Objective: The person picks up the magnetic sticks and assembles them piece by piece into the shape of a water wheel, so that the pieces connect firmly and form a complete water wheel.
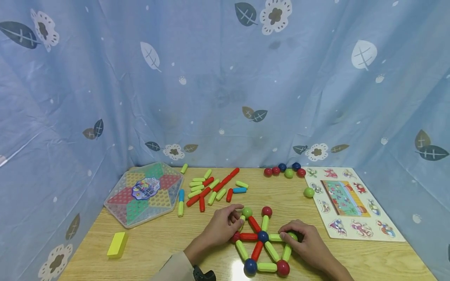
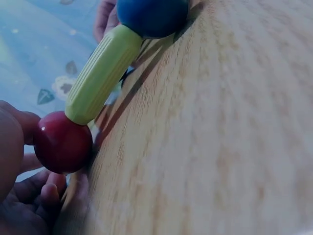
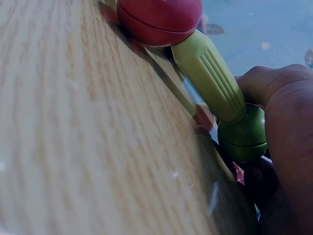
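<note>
A flat wheel of balls and rods lies on the table, with a blue ball at its middle and red and yellow-green rods running out to balls around it. My left hand pinches a yellow-green rod between the left red ball and the upper green ball. In the left wrist view its fingers are beside that red ball. On the wheel's right side, my right hand grips a green ball, which joins two yellow-green rods. Its fingers partly hide this ball.
Loose red, yellow-green and blue rods lie behind the wheel. Several balls sit along the back edge, and a green ball beside a picture puzzle board. At left are a hexagonal game board and yellow block.
</note>
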